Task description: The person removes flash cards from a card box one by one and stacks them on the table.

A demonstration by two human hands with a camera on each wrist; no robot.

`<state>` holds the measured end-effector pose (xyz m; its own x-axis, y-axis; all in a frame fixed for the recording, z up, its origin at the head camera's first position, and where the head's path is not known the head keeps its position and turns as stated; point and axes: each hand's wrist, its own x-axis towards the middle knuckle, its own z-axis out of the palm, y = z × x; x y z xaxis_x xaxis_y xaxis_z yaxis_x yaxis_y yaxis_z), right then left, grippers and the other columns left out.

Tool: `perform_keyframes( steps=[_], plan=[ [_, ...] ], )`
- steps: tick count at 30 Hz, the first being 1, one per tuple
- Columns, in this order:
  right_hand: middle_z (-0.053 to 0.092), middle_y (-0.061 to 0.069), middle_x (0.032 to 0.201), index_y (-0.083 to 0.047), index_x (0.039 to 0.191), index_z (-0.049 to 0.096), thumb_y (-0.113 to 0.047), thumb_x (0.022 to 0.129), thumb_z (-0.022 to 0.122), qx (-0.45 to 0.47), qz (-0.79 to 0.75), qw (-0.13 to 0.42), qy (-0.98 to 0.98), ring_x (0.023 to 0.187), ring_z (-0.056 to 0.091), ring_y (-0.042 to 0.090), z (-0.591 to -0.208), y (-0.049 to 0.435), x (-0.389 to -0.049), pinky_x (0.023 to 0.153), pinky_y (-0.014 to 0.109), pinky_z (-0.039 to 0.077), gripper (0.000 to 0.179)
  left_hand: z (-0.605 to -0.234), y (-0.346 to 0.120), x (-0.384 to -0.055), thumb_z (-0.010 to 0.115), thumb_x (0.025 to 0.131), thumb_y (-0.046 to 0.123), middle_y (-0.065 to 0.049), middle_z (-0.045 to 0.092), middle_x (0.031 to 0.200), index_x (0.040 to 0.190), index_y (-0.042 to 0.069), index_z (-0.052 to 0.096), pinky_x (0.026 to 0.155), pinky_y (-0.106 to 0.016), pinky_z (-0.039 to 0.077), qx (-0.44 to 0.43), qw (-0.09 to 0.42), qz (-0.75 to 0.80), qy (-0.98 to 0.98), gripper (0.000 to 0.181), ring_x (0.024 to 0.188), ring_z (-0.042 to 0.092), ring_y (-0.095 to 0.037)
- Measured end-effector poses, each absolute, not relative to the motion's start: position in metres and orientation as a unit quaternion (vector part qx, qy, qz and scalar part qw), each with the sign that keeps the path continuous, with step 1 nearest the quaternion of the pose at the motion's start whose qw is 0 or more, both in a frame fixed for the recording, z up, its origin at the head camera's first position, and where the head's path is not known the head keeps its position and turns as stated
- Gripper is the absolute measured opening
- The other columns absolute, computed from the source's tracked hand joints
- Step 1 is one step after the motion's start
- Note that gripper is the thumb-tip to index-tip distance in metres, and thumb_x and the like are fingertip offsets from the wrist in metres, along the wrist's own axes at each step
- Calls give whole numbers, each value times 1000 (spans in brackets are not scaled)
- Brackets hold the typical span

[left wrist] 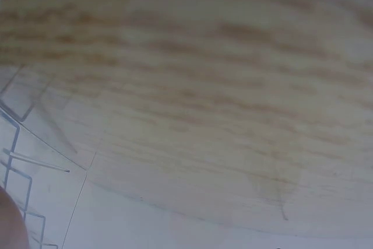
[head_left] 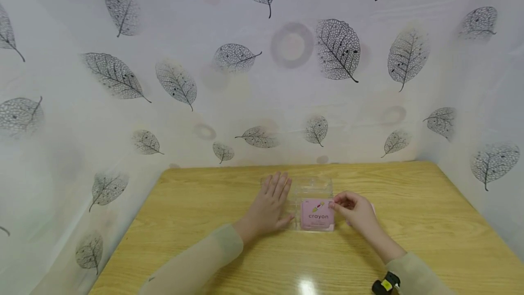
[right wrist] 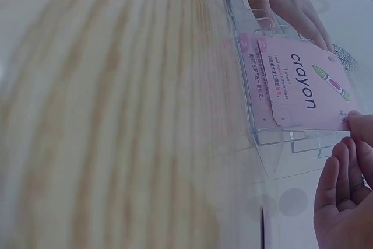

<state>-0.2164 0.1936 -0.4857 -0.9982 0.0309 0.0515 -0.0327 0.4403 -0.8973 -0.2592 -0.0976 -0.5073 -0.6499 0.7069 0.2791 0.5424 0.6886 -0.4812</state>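
A pink flashcard [head_left: 318,215] printed "crayon" with a crayon picture stands at the front of a clear plastic organizer [head_left: 313,188]. My right hand [head_left: 355,211] pinches its upper right corner between thumb and fingers. Behind it, the right wrist view shows another pink card [right wrist: 256,80] inside the same front compartment. My left hand [head_left: 268,204] lies over the left part of the organizer, fingers straight and pointing away, thumb out to the side. In the left wrist view, only a bit of finger [left wrist: 10,223] shows beside the organizer's clear edges [left wrist: 29,173].
Partly hidden under my right hand, another pink item [head_left: 373,207] lies on the wooden table [head_left: 196,204]. A leaf-patterned curtain [head_left: 254,94] closes off the back and both sides. A black device with a yellow patch [head_left: 386,283] sits at my right wrist.
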Motion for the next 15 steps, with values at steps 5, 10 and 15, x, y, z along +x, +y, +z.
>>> perform_keyframes(
  steps=[5, 10, 15],
  plan=[
    [71, 2, 86, 1, 101, 73, -14, 95, 81, -2, 538, 25, -843, 71, 60, 3, -485, 194, -217, 45, 20, 46, 18, -507, -98, -259, 40, 101, 74, -24, 25, 175, 166, -2, 25, 134, -53, 25, -351, 231, 180, -889, 101, 161, 31, -41],
    [73, 3, 87, 2, 103, 74, -14, 95, 80, -1, 545, 24, -838, 69, 59, 4, -485, 194, -217, 44, 20, 46, 19, -508, -98, -259, 40, 101, 74, -24, 25, 175, 166, -2, 26, 133, -52, 26, -352, 231, 180, -889, 101, 161, 31, -41],
    [76, 9, 93, 4, 106, 75, -13, 96, 78, 7, 545, 27, -838, 70, 60, 5, -481, 193, -215, 44, 20, 46, 20, -509, -98, -260, 40, 101, 75, -22, 27, 174, 166, -1, 25, 134, -51, 27, -353, 239, 176, -887, 102, 160, 33, -40]
  ],
)
